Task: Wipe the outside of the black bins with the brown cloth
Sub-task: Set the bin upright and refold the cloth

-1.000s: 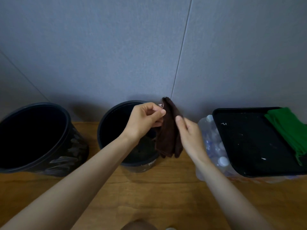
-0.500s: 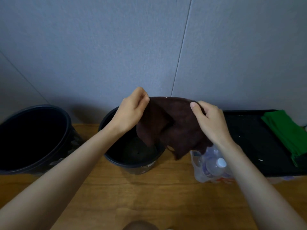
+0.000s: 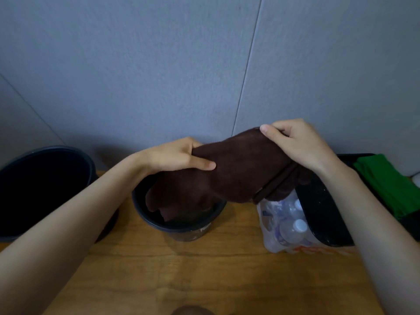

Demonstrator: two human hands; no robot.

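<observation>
Count: two black bins, one brown cloth, one green cloth, one black tray, one shrink-wrapped pack of water bottles, my two hands.

Bins: large bin at far left, partly cut off by the frame edge. Smaller bin at centre. Both stand upright and open-topped on the wooden counter, near the grey wall.

Brown cloth: held in the air between my hands, above the smaller bin's mouth and clear of the counter. Dark chocolate colour, plush nap. It is bunched and draped rather than flat, with a stitched hem running down its right side. Its lower left corners hang into the bin opening; whether they touch the inside I cannot tell.

Left hand: grips the cloth's left end, thumb on the near face, the other fingers hidden behind it.

Right hand: held higher, fingers curled over the top right edge, pinching it.

Right side: the tray rests on the bottle pack, and the green cloth lies on the tray.
</observation>
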